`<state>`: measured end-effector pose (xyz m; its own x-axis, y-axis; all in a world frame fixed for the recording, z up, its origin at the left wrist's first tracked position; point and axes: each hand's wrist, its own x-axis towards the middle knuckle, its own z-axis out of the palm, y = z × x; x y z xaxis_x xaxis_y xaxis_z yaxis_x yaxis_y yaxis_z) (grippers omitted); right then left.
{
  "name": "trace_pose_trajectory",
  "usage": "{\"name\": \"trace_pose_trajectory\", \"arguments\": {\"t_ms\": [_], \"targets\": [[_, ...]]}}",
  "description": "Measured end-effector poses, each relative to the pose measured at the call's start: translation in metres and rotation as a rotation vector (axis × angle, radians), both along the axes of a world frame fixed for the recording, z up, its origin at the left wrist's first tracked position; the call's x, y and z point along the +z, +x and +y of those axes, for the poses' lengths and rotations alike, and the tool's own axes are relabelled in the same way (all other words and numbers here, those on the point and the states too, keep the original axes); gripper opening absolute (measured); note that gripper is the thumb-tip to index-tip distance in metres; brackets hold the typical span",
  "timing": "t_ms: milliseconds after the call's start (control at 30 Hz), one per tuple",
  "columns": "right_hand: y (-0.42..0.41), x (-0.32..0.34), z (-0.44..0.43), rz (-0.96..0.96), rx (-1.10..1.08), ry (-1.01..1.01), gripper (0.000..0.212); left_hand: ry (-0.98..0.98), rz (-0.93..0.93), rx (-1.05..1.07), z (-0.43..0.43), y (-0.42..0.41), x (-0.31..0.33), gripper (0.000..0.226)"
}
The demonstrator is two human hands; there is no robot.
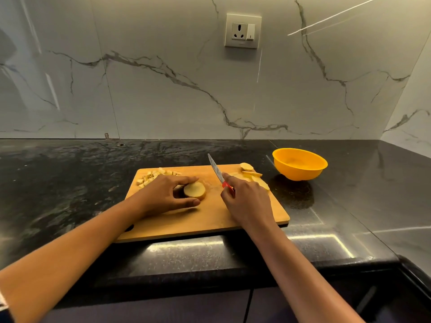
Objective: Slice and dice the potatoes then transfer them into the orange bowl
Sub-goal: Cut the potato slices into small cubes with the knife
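Open counter (pixel 58 183) spreads across the frame's left; at right, potato slices (pixel 253 175) crowd the cutting board's (pixel 210 220) corner nearest the orange bowl (pixel 299 169).

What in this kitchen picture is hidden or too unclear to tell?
All in the head view:
The potato behind its cut face, covered by the left hand.
Most of the knife handle, inside the right hand.
Some slices, behind that hand.
Diced pieces: too small to count.

wall (pixel 163 101): white veined marble | socket (pixel 242 31): mounted on wall | countertop (pixel 58 171): glossy black stone
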<state>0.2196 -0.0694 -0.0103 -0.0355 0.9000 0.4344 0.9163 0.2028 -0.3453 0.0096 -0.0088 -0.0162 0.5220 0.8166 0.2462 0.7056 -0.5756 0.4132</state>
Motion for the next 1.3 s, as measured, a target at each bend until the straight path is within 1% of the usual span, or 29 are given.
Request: {"name": "trace_pose_trajectory", "arguments": {"t_ms": [33, 133, 167, 200, 300, 333, 367, 400, 500, 567, 733, 767, 900, 1000, 1033, 1067, 1100, 1133, 1200, 1233, 1300], "targets": [[-0.001, 0.000, -0.001, -0.011, 0.003, 0.003, 0.046, 0.017, 0.037, 0.004, 0.000, -0.004, -0.001, 0.100], [-0.003, 0.001, -0.002, -0.021, 0.017, 0.003, 0.046, 0.043, 0.151, 0.010, 0.001, -0.014, 0.001, 0.105], [-0.003, 0.001, -0.002, -0.018, 0.018, 0.002, 0.046, 0.052, 0.145, 0.024, 0.001, -0.017, 0.004, 0.098], [-0.002, 0.001, -0.003, -0.012, 0.016, 0.000, 0.046, 0.094, 0.117, 0.044, 0.002, -0.020, 0.006, 0.085], [-0.001, 0.001, -0.003, 0.002, 0.014, -0.009, 0.046, 0.427, -0.032, 0.052, 0.011, -0.023, 0.012, 0.037], [0.000, 0.001, -0.002, 0.006, 0.017, -0.011, 0.046, 0.475, -0.056, 0.049, 0.016, -0.022, 0.016, 0.029], [-0.001, 0.002, -0.002, 0.007, 0.021, -0.011, 0.046, 0.465, -0.051, 0.041, 0.022, -0.020, 0.020, 0.028], [-0.001, 0.002, -0.001, 0.007, 0.024, -0.012, 0.045, 0.412, -0.010, 0.027, 0.028, -0.017, 0.024, 0.030], [-0.001, 0.001, 0.000, 0.022, 0.017, -0.017, 0.045, 0.127, 0.242, -0.014, 0.051, -0.001, 0.026, 0.035], [0.001, 0.000, 0.000, 0.027, 0.007, -0.014, 0.046, 0.045, 0.352, -0.036, 0.060, 0.006, 0.023, 0.031], [0.002, 0.001, 0.000, 0.022, 0.014, -0.009, 0.046, 0.105, 0.366, -0.097, 0.059, -0.015, 0.029, 0.020], [0.001, 0.001, 0.000, 0.019, 0.019, -0.008, 0.046, 0.138, 0.350, -0.101, 0.057, -0.021, 0.030, 0.020], [0.000, 0.002, -0.002, 0.013, 0.012, 0.003, 0.047, 0.244, 0.177, -0.129, 0.050, -0.036, 0.028, 0.022], [-0.003, 0.003, -0.004, 0.000, 0.005, -0.002, 0.047, 0.374, 0.160, -0.097, 0.041, -0.042, 0.021, 0.010], [-0.004, 0.004, -0.006, -0.007, 0.006, -0.001, 0.047, 0.419, 0.149, -0.079, 0.036, -0.044, 0.018, 0.019], [-0.005, 0.004, -0.007, -0.014, 0.008, 0.003, 0.046, 0.459, 0.139, -0.069, 0.030, -0.043, 0.018, 0.039], [-0.006, 0.004, -0.010, -0.019, 0.013, -0.001, 0.046, 0.464, 0.112, -0.085, 0.023, -0.041, 0.016, 0.055], [-0.006, 0.003, -0.012, -0.020, 0.019, -0.014, 0.046, 0.445, 0.068, -0.104, 0.016, -0.037, 0.015, 0.064], [-0.008, 0.001, -0.019, -0.016, 0.027, -0.063, 0.046, 0.306, 0.022, -0.096, 0.006, -0.026, 0.014, 0.081], [-0.009, 0.001, -0.022, -0.018, 0.029, -0.086, 0.046, 0.230, 0.046, -0.070, 0.002, -0.020, 0.013, 0.093], [-0.011, 0.003, -0.026, -0.029, 0.036, -0.127, 0.045, 0.150, 0.198, -0.002, 0.001, -0.011, 0.007, 0.112]]}}
